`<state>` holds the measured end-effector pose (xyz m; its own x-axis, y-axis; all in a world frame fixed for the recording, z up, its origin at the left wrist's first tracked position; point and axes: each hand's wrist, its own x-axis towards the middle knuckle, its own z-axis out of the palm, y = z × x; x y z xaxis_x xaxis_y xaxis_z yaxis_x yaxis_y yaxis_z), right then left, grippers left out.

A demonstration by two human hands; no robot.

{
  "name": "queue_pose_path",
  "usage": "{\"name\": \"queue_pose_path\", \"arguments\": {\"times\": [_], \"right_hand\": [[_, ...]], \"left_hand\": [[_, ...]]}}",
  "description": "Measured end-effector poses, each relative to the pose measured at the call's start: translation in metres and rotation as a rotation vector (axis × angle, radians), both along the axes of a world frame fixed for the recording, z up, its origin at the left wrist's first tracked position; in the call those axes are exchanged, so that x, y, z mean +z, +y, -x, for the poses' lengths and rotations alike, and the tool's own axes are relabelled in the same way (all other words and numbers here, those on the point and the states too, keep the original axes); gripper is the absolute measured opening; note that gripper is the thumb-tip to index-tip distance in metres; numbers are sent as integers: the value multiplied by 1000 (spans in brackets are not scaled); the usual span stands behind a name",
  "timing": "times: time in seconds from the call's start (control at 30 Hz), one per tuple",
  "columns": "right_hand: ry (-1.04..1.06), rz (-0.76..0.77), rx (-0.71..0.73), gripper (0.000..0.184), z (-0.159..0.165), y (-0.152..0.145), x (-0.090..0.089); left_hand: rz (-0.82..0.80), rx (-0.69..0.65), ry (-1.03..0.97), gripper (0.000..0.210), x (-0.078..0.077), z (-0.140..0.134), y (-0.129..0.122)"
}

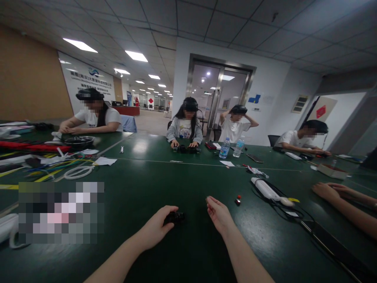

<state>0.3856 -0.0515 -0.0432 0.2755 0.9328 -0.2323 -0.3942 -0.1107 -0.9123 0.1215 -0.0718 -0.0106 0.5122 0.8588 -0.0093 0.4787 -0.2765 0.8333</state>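
My left hand (pixel 159 228) is wrapped round the near end of a small black object (pixel 179 216) on the dark green table (pixel 188 182); its kind is too dark to make out. To the right, my right hand (pixel 218 214) is closed in a pinch just above the tabletop. A tiny bit of something shows at its fingertips, too small to name. Beyond that hand stands a small dark and silver piece with an orange-red top (pixel 238 200), touched by neither hand.
A white power strip (pixel 266 189) with black cables and a dark phone-like slab (pixel 332 243) lie at right, near another person's hands (pixel 326 192). Two water bottles (pixel 224 148) stand farther back. Wires and a coiled white cable (pixel 79 172) lie at left. Several people sit around.
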Motion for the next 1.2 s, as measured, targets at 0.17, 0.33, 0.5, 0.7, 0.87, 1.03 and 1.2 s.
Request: {"name": "queue_pose_path", "arguments": {"times": [0.17,0.33,0.5,0.7,0.87,1.03,1.2], "right_hand": [[18,-20,18,33,-1,0,1],[1,-7,-12,28,1,-1,3],[33,12,-60,28,7,-4,8],[-513,-173,57,34,41,-21,28],[-906,-331,415,26,71,-39,42],[-1017,-252,538,25,72,-41,40],[-1040,-290,605,21,71,-42,40]], "left_hand": [[-25,-1,1,48,-3,-1,1],[-34,-3,19,47,-2,-2,1],[-68,-15,28,47,-2,-3,1],[-51,-5,15,48,-3,-3,1],[-59,0,-25,51,-6,-4,1],[-63,-19,-44,45,1,-6,-2],[-92,-35,-37,36,4,-7,-3]]}}
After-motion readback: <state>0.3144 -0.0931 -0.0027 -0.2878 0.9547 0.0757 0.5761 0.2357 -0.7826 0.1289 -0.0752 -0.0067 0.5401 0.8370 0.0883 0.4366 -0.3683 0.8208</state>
